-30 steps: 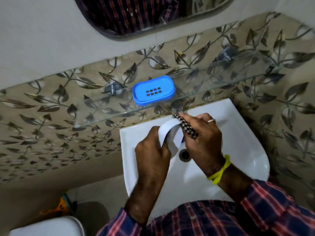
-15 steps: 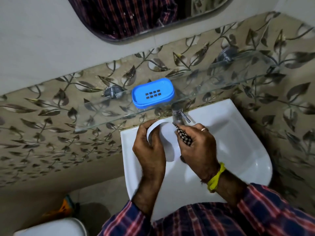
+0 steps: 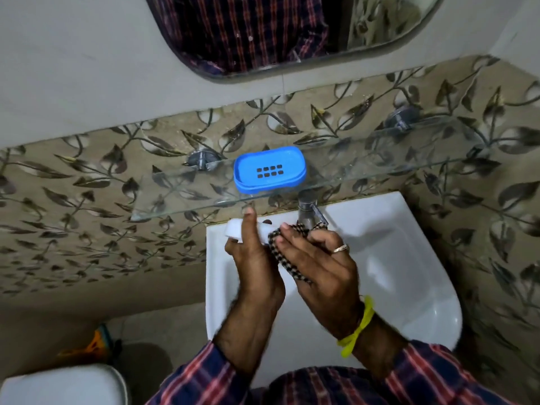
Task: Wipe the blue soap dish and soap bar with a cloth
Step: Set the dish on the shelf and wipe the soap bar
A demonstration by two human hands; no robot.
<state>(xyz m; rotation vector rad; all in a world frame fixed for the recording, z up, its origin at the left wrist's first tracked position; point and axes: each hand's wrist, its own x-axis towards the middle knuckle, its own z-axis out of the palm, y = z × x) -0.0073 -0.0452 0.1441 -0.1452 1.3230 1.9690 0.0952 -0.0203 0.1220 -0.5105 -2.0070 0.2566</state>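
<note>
Above everything, at the top of the view, a mirror (image 3: 263, 33) hangs on the plain wall and reflects a plaid shirt, and below it runs leaf-patterned tile (image 3: 87, 176); no brand, label or writing can be read on anything. Under the tile a white sink (image 3: 409, 273) fills the middle, with a chrome tap (image 3: 306, 211) at its back edge. A glass shelf (image 3: 175, 194) on metal brackets spans the wall above the sink. A white toilet lid (image 3: 64, 384) shows at the lower left corner, with something orange on the floor beside it, too blurred to tell. On the shelf, left of the tap, sits the blue dish (image 3: 269, 168), empty, with eight drain slots in its floor. Both hands are over the sink's back left corner, below the dish and apart from it. The left hand (image 3: 254, 258) pinches the white soap (image 3: 236, 230), thumb upright across its face, so this grip is closed on the bar. The right hand (image 3: 318, 267), with a ring on one finger and a yellow band (image 3: 358, 325) at the wrist, holds a black-and-white checked cloth (image 3: 289, 252) bunched under its fingers, that grip closed on the fabric, which touches the right end of the soap. Plaid sleeves cover both forearms at the bottom.
</note>
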